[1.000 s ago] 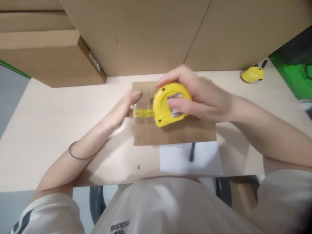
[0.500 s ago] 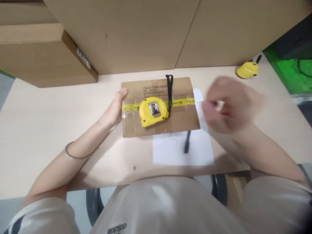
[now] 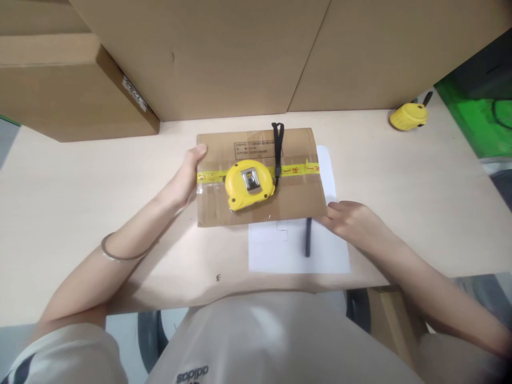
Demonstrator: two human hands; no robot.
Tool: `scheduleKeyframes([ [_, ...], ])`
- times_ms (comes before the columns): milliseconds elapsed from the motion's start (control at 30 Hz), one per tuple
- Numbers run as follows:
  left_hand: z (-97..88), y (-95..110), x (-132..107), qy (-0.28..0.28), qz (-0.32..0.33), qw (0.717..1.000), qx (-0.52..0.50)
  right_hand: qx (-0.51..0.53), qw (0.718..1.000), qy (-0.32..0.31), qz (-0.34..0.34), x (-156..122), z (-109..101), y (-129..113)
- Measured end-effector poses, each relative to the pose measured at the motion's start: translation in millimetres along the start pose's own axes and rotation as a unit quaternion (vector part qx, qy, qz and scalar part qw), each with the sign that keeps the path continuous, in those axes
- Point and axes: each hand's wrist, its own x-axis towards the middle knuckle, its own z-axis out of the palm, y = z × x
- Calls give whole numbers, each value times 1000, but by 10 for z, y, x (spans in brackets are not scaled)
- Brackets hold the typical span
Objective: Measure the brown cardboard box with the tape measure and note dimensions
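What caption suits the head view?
Both hands, left hand and right hand, steady a flat cardboard parcel topped by a yellow tape measure.

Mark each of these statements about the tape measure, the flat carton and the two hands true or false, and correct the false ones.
1. A yellow tape measure lies on the flat carton. True.
2. The right hand grips the tape measure. False: it rests at the carton's near right corner.
3. The left hand touches the carton's left edge. True.
4. The black pen lies on the carton. False: it lies on the white paper.
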Motion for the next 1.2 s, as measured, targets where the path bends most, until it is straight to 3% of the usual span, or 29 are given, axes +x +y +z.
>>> scheduleKeyframes([
  [167, -9, -1, 0, -31, -7, 999, -19, 36, 988, 141, -54, -78, 30, 79],
  [233, -15, 1, -1, -38, -9, 999, -38, 94, 973, 206, -39, -148, 62, 8],
  [300, -24, 5, 2, -32, -4, 999, -44, 227, 947, 228, 24, -207, 83, -132],
  [367, -31, 9, 9, -25, -1, 999, -38, 429, 871, 210, 116, -228, 94, -304],
  [467, -33, 11, 20, -22, 4, 999, -29, 676, 699, 109, 205, -174, 114, -514],
  [500, -30, 10, 22, -21, 6, 999, -29, 720, 656, 67, 217, -143, 123, -554],
  [533, -27, 7, 23, -21, 7, 999, -30, 746, 627, 29, 225, -114, 131, -578],
  [600, -21, 1, 22, -27, 1, 999, -34, 765, 601, -18, 231, -74, 140, -585],
  [667, -15, -6, 18, -32, -8, 999, -37, 768, 599, -50, 221, -59, 137, -563],
  [733, -8, -12, 11, -32, -11, 999, -37, 754, 619, -67, 208, -45, 122, -542],
  [867, 23, -12, -13, -22, 0, 999, -33, 657, 712, -30, 245, 74, 95, -563],
  [933, 46, -10, -23, -13, 11, 999, -28, 614, 743, 4, 268, 167, 108, -597],
  [1200, 53, -87, 10, 16, 36, 998, -46, 578, 764, 77, 278, 256, 308, -635],
])
